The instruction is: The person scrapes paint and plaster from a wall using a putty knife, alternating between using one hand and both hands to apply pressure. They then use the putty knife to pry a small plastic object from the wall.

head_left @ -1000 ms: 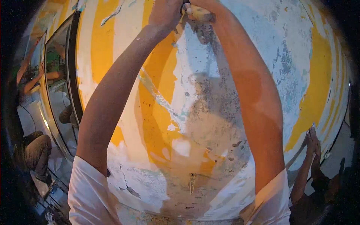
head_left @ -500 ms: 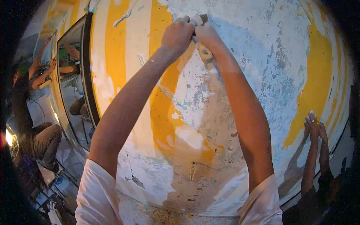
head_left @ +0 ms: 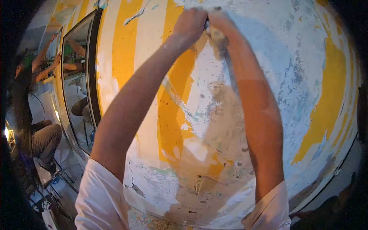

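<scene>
Both hands are raised close together against the wall (head_left: 199, 96), near the top of the view. My left hand (head_left: 190, 23) is closed, its back toward me. Beside it my right hand (head_left: 223, 23), blurred, is also closed. A yellowish, dusty object (head_left: 217, 38) shows below and between the hands, against the right palm side. Its kind is hidden by the fingers and the blur. Around the hands the wall is part yellow and white stripes, part bare pale-blue, flaking plaster.
A dark-framed mirror or glass panel (head_left: 78, 73) stands on the wall at left. Beyond it another person (head_left: 42, 126) reaches up toward the wall. A bright lamp (head_left: 8, 133) glows at far left. A small fitting or hole (head_left: 198, 184) marks the lower wall.
Both my hands have moved slightly upward in view, still together. The wall has shifted a little right. The other person's hands at lower right are gone from their spot on the wall.
</scene>
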Motion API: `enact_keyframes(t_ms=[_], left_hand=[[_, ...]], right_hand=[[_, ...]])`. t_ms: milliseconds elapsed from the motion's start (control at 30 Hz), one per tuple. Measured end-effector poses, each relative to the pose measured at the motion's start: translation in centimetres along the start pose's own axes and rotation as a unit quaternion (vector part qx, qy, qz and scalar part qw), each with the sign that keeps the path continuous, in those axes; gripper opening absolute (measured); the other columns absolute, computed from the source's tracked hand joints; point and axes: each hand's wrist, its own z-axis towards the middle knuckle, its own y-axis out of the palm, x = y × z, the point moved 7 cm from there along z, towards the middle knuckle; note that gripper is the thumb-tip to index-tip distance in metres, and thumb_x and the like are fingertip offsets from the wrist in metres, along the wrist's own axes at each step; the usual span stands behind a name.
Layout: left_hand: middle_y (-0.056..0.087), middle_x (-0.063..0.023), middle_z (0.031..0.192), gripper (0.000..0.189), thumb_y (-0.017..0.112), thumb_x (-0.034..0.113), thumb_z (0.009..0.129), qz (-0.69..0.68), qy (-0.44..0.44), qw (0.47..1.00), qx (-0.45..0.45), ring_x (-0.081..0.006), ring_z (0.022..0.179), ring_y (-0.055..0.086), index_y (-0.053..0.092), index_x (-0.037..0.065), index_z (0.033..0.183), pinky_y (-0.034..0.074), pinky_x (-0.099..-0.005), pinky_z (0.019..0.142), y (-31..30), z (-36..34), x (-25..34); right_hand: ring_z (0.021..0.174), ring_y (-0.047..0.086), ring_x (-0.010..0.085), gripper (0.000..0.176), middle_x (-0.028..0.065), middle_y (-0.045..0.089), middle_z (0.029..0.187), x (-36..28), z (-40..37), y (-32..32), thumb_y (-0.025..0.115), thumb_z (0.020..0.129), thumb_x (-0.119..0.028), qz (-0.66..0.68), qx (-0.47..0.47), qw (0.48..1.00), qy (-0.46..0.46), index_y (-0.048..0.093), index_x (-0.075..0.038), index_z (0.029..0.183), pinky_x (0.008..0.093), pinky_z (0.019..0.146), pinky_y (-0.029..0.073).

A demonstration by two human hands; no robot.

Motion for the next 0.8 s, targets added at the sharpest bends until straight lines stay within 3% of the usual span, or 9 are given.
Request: enact_keyframes(t_ms=[33,100,167,267,333,467,633,700,800], left_hand=[[0.069,-0.0235,0.094,0.013,0.060,0.006,0.083,-0.006,0.007,1.000,0.024,-0.0438,0.086,0.068,0.067,0.004,0.093,0.055,-0.0515,0.078,-0.5,1.1,-1.0],[0.068,-0.0236,0.090,0.013,0.058,0.009,0.085,-0.003,0.034,0.997,0.065,-0.0446,0.085,0.067,0.066,0.002,0.093,0.054,-0.0519,0.077,0.2,2.5,-3.4],[0.066,-0.0225,0.085,0.019,0.055,0.015,0.089,0.007,0.069,0.993,0.093,-0.0452,0.085,0.065,0.065,-0.001,0.091,0.052,-0.0523,0.077,1.5,2.9,-5.0],[0.067,-0.0226,0.087,0.019,0.056,0.016,0.089,-0.039,0.100,0.994,0.031,-0.0446,0.084,0.066,0.065,-0.001,0.090,0.053,-0.0507,0.076,1.7,2.7,-4.2],[0.067,-0.0235,0.088,0.019,0.056,0.017,0.090,0.024,0.015,1.000,0.007,-0.0444,0.083,0.066,0.065,0.000,0.090,0.054,-0.0501,0.075,2.6,3.3,-6.6],[0.067,-0.0239,0.087,0.021,0.060,0.020,0.088,0.066,-0.070,0.995,-0.024,-0.0438,0.083,0.066,0.065,0.000,0.090,0.053,-0.0512,0.075,3.3,6.2,-12.7],[0.066,-0.0193,0.097,0.017,0.063,0.010,0.085,0.089,0.032,0.989,-0.111,-0.0406,0.090,0.067,0.064,0.005,0.102,0.056,-0.0480,0.079,-0.7,-2.6,-5.6],[0.064,-0.0169,0.099,0.020,0.063,0.012,0.087,0.066,0.057,0.984,-0.156,-0.0388,0.092,0.066,0.063,0.006,0.106,0.056,-0.0466,0.079,-1.4,-5.9,-2.1],[0.061,-0.0142,0.101,0.023,0.063,0.014,0.088,0.020,0.086,0.981,-0.170,-0.0360,0.095,0.065,0.060,0.006,0.109,0.056,-0.0451,0.080,-0.9,-8.2,1.7]], right_hand=[[0.060,0.065,0.0239,0.026,0.0112,0.064,0.070,2.8,3.6,-0.2,0.056,0.087,-0.024,0.093,-0.007,0.994,-0.062,0.066,0.000,0.088,0.0405,0.050,0.049],[0.060,0.065,0.0239,0.026,0.0112,0.064,0.070,4.8,9.0,-1.2,0.056,0.087,-0.024,0.085,-0.014,0.995,-0.057,0.066,0.000,0.088,0.0406,0.050,0.049],[0.059,0.065,0.0240,0.026,0.0113,0.065,0.070,6.8,8.4,-0.8,0.056,0.087,-0.024,0.066,-0.017,0.997,-0.040,0.066,0.000,0.088,0.0408,0.050,0.049],[0.059,0.065,0.0242,0.026,0.0115,0.065,0.070,5.0,6.2,-1.2,0.057,0.087,-0.025,0.033,-0.016,0.999,-0.038,0.066,0.000,0.088,0.0410,0.050,0.050],[0.059,0.065,0.0243,0.026,0.0116,0.065,0.070,4.2,0.8,-0.5,0.057,0.087,-0.025,0.017,-0.012,0.999,-0.030,0.066,0.000,0.088,0.0412,0.050,0.050],[0.058,0.065,0.0245,0.026,0.0117,0.066,0.070,-0.8,3.1,4.7,0.057,0.086,-0.025,-0.005,0.002,0.999,-0.038,0.065,0.000,0.088,0.0416,0.050,0.050],[0.061,0.067,0.0249,0.028,0.0163,0.068,0.073,-2.8,-1.8,6.9,0.059,0.085,-0.025,-0.106,-0.039,0.994,-0.004,0.066,0.001,0.093,0.0419,0.055,0.052],[0.099,0.068,0.0463,0.036,0.0334,0.068,0.092,-1.7,-7.5,5.4,0.062,0.077,-0.017,-0.138,-0.003,0.990,-0.008,0.064,0.012,0.098,0.0447,0.077,0.056],[0.093,0.069,0.0461,0.037,0.0349,0.067,0.087,-2.0,-13.7,2.2,0.059,0.077,-0.017,-0.114,0.046,0.992,0.033,0.062,0.015,0.096,0.0437,0.076,0.055]])
